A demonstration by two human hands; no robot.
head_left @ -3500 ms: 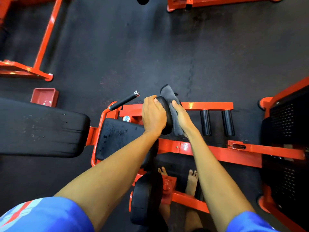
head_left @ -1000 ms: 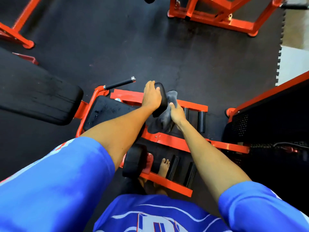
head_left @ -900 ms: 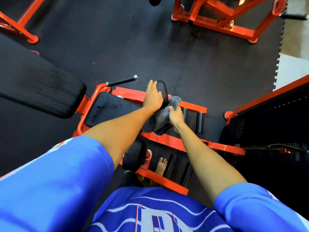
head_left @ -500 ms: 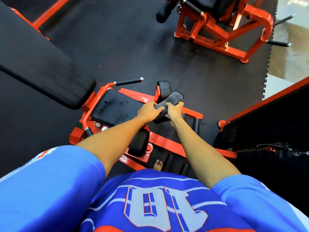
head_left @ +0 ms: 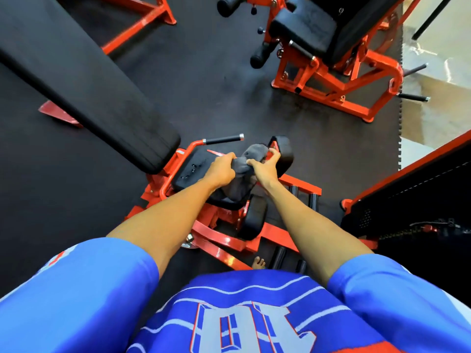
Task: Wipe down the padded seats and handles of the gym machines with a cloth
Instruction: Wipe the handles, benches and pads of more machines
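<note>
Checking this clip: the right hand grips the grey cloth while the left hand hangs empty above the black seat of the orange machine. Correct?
Not quite. The left hand is not empty: in the head view it grips the grey cloth too, bunched between it and the right hand. The rest stands: both are above the black seat of the orange machine.

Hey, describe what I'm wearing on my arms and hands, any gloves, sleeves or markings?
No gloves, watch or rings show: the left hand and right hand are bare, as are both forearms. The left sleeve and right sleeve are short, loose and bright blue; the left one carries a small red and white mark. The jersey matches, with pale numerals edged in red.
</note>
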